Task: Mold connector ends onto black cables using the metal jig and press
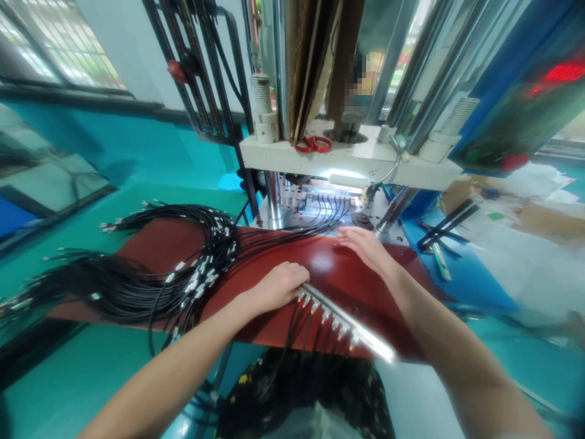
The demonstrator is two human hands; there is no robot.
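Observation:
My left hand (pixel 282 283) is closed on the upper end of a metal bar (pixel 350 320), which lies slantwise over a red-brown board (pixel 256 332). Along the bar sits a row of small metal cable ends, with thin black leads hanging toward my lap. My right hand (pixel 363 245) is held over the board's far edge, fingers stretched out and nothing seen in them. Just beyond it, several black cables (pixel 292 235) run into the lit metal mould (pixel 315 206) of a press. A large bundle of black cables (pixel 196 268) with white tags is heaped at the left of the board.
The press's white plate (pixel 338 160) spans above the mould, between steel columns, with red-handled scissors (pixel 313 144) on it. A lamp (pixel 350 180) glows beneath. At right, a blue surface (pixel 484 286) carries dark tools and a cutter knife (pixel 441 262) beside white plastic bags (pixel 539 244).

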